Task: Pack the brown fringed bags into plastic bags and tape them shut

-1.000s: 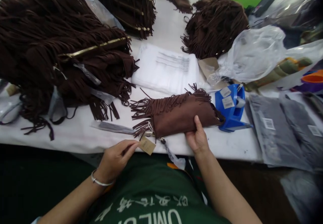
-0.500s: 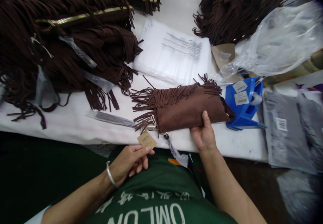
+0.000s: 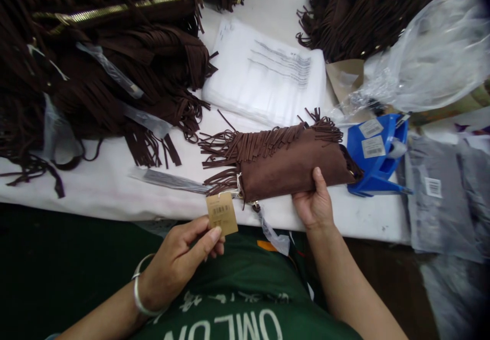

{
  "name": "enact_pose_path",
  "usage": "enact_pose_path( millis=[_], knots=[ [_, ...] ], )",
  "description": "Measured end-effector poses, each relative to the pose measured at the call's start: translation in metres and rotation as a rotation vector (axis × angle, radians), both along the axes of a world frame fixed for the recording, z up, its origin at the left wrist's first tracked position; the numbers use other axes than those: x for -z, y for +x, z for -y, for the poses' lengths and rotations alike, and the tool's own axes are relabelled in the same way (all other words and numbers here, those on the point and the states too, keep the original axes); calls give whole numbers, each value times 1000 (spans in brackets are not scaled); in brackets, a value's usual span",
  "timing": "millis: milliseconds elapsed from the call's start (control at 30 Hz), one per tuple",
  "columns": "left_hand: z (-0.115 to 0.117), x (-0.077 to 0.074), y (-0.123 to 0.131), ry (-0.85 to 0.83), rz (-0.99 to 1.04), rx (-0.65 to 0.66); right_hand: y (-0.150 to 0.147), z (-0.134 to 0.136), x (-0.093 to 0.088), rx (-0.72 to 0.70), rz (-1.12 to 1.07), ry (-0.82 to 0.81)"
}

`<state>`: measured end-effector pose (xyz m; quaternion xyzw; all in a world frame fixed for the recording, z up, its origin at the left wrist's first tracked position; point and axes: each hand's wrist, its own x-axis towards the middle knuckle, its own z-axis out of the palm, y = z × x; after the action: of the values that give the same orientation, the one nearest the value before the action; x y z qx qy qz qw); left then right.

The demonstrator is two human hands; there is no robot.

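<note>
A brown suede fringed bag (image 3: 283,164) lies at the near edge of the white table (image 3: 115,192). My right hand (image 3: 314,202) grips its lower edge, thumb on top. A tan paper hang tag (image 3: 221,213) dangles from the bag's left end on a string. My left hand (image 3: 179,261), with a silver bracelet at the wrist, pinches that tag between thumb and fingers, just below the table edge.
A big heap of the same brown fringed bags (image 3: 88,59) fills the left; more lie at the far right (image 3: 360,13). A stack of white printed plastic bags (image 3: 268,74) sits behind. A blue tape dispenser (image 3: 377,153), clear plastic (image 3: 421,59) and grey packed bags (image 3: 444,192) are at the right.
My left hand turned the hang tag so that its printed face shows upright. The view has tilted down a little. My right hand kept its hold on the bag.
</note>
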<state>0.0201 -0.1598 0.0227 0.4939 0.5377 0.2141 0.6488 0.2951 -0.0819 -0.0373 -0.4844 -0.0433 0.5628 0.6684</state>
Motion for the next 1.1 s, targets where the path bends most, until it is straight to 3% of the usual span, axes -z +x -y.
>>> enact_pose_path(
  millis=[1100],
  knots=[
    [0, -1, -7, 59, -36, 68, 2, 1, 4, -6, -20, 10]
  ],
)
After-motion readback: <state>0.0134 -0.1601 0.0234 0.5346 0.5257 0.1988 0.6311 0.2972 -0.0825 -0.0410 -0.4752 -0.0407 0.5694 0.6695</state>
